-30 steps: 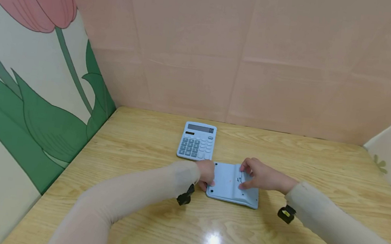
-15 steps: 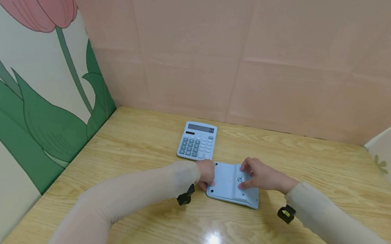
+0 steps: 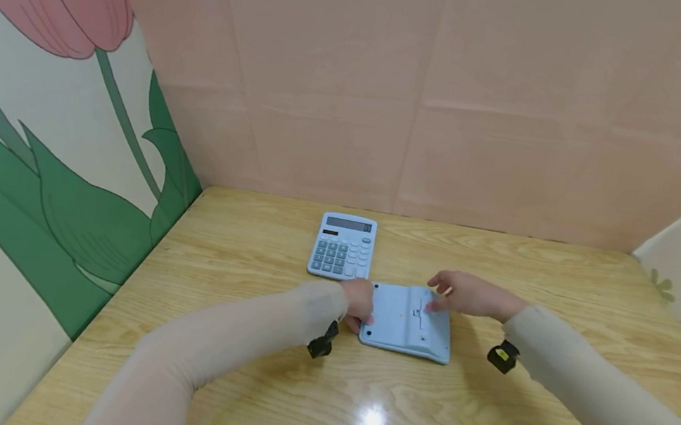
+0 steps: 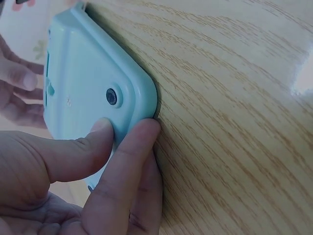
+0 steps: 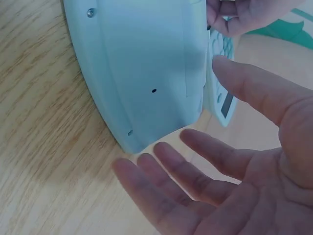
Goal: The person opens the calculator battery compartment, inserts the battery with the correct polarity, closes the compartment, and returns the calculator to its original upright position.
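Observation:
A light blue calculator lies face down on the wooden table, its battery cover and small screws showing on the back. My left hand pinches its left edge; in the left wrist view the thumb presses on the back near a round black foot, while the fingers lie along the side. Over the far right part of that calculator is my right hand. The right wrist view shows its fingers spread apart and relaxed, holding nothing, close to the calculator's edge.
A second light blue calculator lies face up just behind and left of the first, its display at the far end. The wooden table meets a pink wall covering at the back. A tulip-painted panel stands at the left.
My right hand has lifted off the middle of the calculator's battery cover and shifted a little up and right, its fingers loosening. My left hand and both calculators stay where they were.

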`<control>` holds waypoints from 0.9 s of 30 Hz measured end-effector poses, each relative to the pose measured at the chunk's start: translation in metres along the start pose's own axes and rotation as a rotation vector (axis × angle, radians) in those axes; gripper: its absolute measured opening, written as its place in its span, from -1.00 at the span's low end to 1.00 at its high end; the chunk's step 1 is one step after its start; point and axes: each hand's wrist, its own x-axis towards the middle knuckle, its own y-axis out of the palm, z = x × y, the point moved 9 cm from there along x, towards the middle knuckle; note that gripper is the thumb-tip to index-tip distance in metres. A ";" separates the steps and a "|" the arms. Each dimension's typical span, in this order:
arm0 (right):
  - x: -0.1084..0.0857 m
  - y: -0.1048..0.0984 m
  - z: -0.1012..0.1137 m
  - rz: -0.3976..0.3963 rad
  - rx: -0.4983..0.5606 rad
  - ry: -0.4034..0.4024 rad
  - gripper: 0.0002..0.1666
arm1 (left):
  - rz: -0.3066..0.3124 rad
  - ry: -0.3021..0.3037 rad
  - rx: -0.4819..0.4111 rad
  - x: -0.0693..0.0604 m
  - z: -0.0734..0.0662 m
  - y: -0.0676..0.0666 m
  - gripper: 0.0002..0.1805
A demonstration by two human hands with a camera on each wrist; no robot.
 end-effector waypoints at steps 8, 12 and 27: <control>0.002 0.008 -0.004 0.071 0.034 0.075 -0.31 | -0.002 -0.006 0.004 0.000 0.000 0.000 -0.67; 0.005 0.009 -0.001 0.083 0.019 0.092 -0.32 | -0.001 -0.004 -0.013 0.000 0.000 0.000 -0.68; 0.011 0.009 0.008 0.130 -0.121 0.078 -0.29 | 0.007 0.003 -0.003 0.003 0.001 0.001 -0.68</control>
